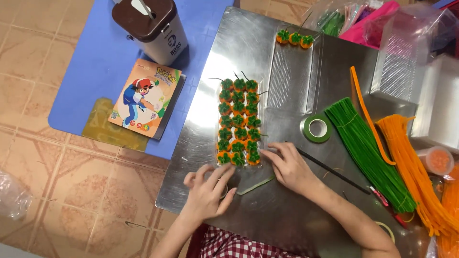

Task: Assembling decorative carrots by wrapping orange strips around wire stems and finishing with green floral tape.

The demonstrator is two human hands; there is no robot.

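Head view, left hand (209, 191), right hand (288, 166) (fuzzy orange pumpkins (238, 125)), shiny steel table (267, 210)

A shiny steel counter (282, 210) carries a clear tray of small orange-and-green pompom pieces (238, 122), a roll of green tape (316, 127), a thin black rod (330, 171), a bundle of green pipe cleaners (368, 148) and a bundle of orange pipe cleaners (417, 174).
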